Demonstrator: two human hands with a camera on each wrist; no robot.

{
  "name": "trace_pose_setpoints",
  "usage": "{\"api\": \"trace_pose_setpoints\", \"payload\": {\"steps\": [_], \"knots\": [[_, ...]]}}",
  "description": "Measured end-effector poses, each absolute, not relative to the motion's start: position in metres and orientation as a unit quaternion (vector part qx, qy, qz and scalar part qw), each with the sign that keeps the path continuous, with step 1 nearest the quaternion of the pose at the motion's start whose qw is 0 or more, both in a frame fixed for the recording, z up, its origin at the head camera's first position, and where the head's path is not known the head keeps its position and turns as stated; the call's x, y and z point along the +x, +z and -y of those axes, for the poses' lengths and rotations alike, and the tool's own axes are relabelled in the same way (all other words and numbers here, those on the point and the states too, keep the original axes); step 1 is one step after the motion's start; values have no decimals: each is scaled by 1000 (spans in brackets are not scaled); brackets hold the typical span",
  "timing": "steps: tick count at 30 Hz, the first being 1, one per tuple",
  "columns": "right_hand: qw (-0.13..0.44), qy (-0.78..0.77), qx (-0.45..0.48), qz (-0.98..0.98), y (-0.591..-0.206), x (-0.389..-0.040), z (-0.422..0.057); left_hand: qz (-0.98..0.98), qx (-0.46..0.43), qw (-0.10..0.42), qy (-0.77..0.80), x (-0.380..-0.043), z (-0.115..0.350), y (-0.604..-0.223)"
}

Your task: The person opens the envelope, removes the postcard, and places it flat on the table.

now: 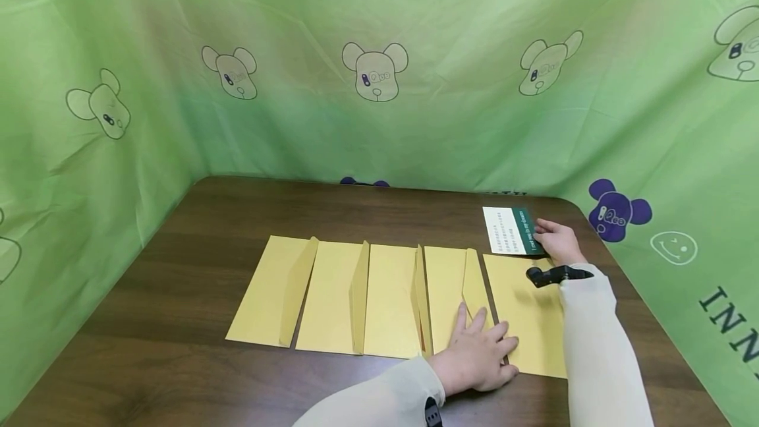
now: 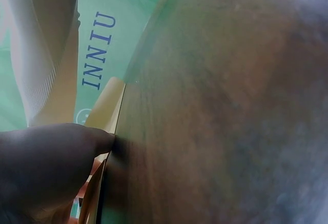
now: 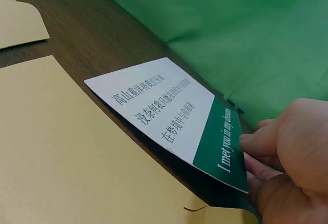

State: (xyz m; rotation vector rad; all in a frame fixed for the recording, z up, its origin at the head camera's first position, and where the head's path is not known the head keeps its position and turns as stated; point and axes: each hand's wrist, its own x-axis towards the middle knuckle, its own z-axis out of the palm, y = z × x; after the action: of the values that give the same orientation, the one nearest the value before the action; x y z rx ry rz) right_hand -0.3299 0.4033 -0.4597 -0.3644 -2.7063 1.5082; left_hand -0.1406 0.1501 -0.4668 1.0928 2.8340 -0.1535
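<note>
Between thumb and fingers, my right hand (image 1: 557, 242) pinches the green end of a white-and-green printed card (image 1: 503, 230). The card is tilted just beyond the far edge of the rightmost yellow envelope (image 1: 522, 321); in the right wrist view, its printed side (image 3: 159, 101) faces up. My left hand (image 1: 477, 356) lies palm down with fingers spread. It rests across the neighbouring yellow envelope (image 1: 445, 282) and the near left edge of the rightmost one. The left wrist view shows the left thumb (image 2: 97, 141) at an envelope's edge.
More yellow envelopes (image 1: 338, 295) lie side by side to the left, their flaps on the right side. All sit on a dark wooden table (image 1: 178, 295). A green printed curtain (image 1: 296, 117) stands behind and at both sides of it.
</note>
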Motion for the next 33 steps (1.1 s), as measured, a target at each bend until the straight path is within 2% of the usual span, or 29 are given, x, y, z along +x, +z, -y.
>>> {"api": "trace_pose_setpoints", "payload": {"steps": [6, 12, 26, 33], "knots": [[6, 537, -132, 833, -457, -330, -401, -932, 357, 51, -48, -140, -150, -467], [31, 543, -155, 825, -452, -326, -399, -932, 358, 47, -45, -140, -150, -466], [71, 556, -140, 816, -453, -312, -399, -930, 366, 25, -31, -140, -151, -468], [87, 534, -102, 835, -449, -303, -392, -928, 371, 22, -15, -142, -150, -465]]}}
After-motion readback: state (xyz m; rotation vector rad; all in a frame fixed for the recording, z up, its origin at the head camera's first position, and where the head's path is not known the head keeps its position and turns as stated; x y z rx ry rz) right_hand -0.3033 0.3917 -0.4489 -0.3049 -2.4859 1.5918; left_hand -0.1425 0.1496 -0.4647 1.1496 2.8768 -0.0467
